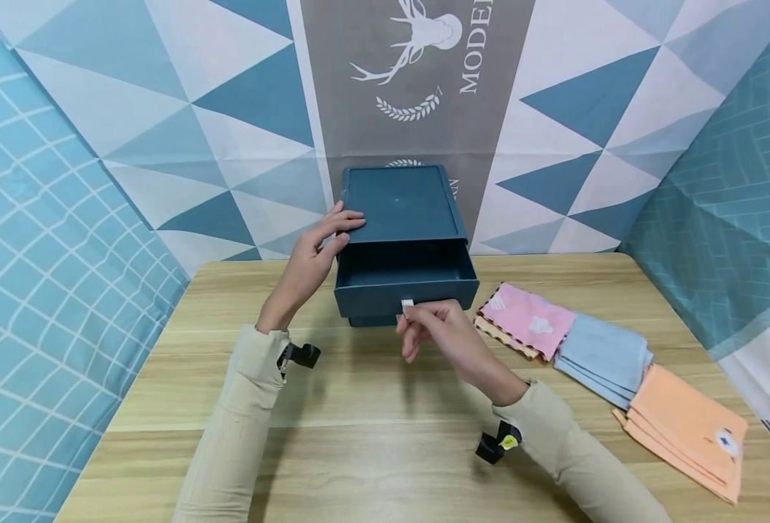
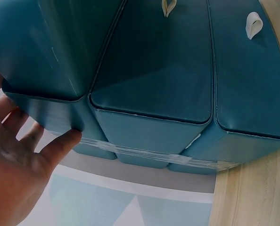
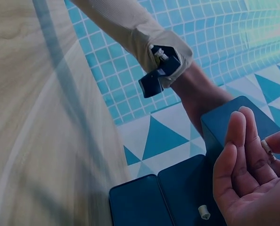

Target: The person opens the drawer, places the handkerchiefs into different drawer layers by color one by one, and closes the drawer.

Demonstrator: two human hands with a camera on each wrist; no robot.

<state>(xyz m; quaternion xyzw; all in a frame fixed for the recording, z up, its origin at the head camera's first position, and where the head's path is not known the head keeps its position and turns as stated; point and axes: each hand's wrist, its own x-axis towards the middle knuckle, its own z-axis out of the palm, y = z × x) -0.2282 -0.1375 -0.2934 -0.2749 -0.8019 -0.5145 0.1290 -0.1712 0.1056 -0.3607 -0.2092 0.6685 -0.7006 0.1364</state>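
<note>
A dark teal drawer cabinet [image 1: 401, 203] stands against the back wall. Its top drawer [image 1: 365, 299] is pulled partway out, showing a dark inside. My left hand [image 1: 309, 254] rests at the cabinet's upper left edge, fingers laid over the top; the left wrist view has its fingers spread along the cabinet's side. At the drawer front, my right hand [image 1: 447, 330] pinches the small white pull tab [image 1: 407, 303] between thumb and finger. The left wrist view also shows two closed lower drawers [image 2: 154, 70] with loop tabs [image 2: 254, 25].
Right of the cabinet, folded cloths lie in a slanting row on the wooden table [image 1: 359, 465]: a pink one [image 1: 529, 317], a light blue one [image 1: 604, 356] and an orange one [image 1: 686, 428]. Patterned fabric [image 1: 248, 87] hangs behind the table and at both sides.
</note>
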